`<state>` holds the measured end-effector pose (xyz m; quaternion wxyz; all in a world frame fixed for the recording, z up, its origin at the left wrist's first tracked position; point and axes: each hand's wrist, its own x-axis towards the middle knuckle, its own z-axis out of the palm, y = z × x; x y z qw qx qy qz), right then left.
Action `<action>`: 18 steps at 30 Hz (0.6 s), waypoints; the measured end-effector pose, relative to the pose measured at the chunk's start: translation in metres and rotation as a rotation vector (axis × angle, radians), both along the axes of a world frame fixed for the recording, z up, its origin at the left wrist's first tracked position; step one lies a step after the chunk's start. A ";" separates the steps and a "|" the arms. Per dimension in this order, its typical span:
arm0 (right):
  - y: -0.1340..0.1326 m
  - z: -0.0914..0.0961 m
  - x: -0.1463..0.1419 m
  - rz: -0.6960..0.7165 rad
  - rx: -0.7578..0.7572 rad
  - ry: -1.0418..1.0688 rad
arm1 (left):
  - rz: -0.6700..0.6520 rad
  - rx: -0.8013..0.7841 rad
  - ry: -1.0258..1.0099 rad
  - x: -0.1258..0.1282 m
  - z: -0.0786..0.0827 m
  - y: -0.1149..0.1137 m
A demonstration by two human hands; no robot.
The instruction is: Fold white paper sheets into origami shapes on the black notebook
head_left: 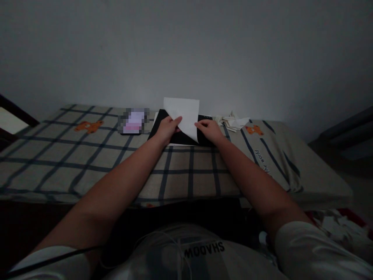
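Both hands grip one sheet of white paper [186,112], which is raised and tilted, with a folded lower left edge. My left hand [167,129] pinches its left side, the thumb lying on the front. At the lower right, my right hand [210,130] holds the sheet between thumb and fingers. Under the hands lies a flat black board or folder [157,123], with white paper edges showing beneath it. Just right of the board rests a loose pile of folded, pale paper pieces [233,122].
A phone [133,121] with a blurred screen lies left of the board. The table wears a checked cloth [186,175] with orange bear prints and meets a grey wall [186,50] behind. At lower right, a red container [349,217] holds crumpled paper.
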<state>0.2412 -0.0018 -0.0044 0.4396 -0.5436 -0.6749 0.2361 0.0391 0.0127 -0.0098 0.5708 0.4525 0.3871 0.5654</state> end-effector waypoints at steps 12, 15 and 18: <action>0.003 -0.002 -0.001 0.051 -0.036 -0.055 | 0.159 -0.015 0.063 0.003 0.003 -0.002; 0.003 -0.001 -0.001 0.040 -0.014 -0.037 | 0.151 -0.001 0.034 0.004 0.004 -0.002; -0.001 0.001 -0.002 0.039 0.010 0.029 | 0.134 0.021 0.003 0.004 0.004 -0.003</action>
